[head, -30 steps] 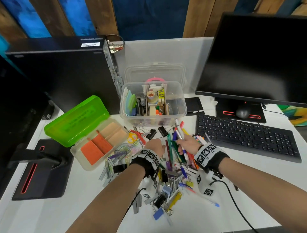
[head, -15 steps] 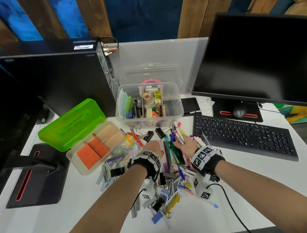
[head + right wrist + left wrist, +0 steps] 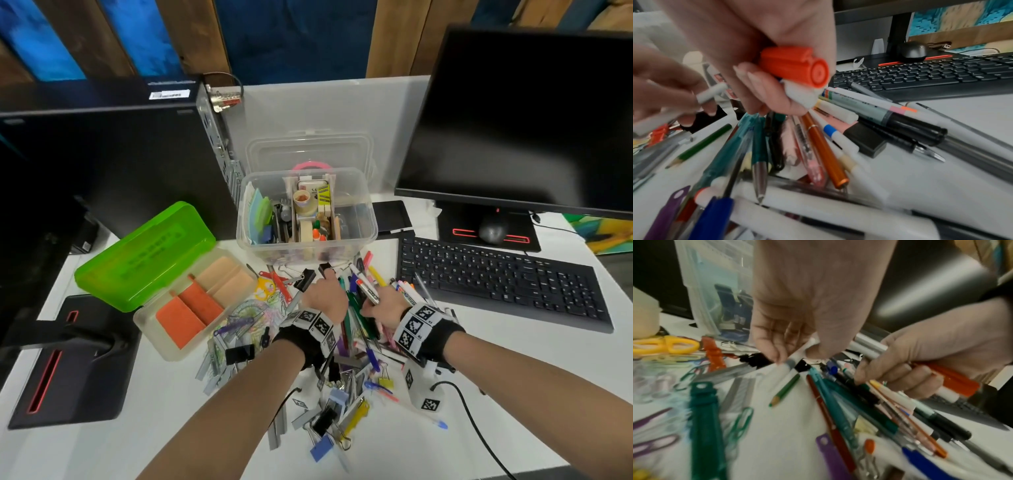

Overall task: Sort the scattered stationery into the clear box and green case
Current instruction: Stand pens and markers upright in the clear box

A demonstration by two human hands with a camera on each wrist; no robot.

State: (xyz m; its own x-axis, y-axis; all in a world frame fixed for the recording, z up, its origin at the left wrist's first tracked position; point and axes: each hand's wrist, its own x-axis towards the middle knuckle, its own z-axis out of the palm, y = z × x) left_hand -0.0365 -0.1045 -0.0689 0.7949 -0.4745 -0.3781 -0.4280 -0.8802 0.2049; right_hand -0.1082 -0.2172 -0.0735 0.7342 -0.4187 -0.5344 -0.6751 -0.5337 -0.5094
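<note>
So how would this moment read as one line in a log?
stage: gathering pens | left hand: pinching white pen | right hand: gripping orange-capped marker | clear box: open

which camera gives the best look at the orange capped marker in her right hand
The right wrist view: the orange-capped marker fills the foreground, gripped in the right hand. The left wrist view shows it side-on at the edge. In the head view the hand mostly hides it.

Letters legible on the black keyboard [image 3: 931, 76]: Q, W, E, R, T, Y in one row, A, S, D, F, G below; square black-and-white coded markers on both wristbands [image 3: 416, 323], no words in them; print on the green case lid [image 3: 150, 253], tower label [image 3: 170, 94] and marker barrels too blurred to read.
</note>
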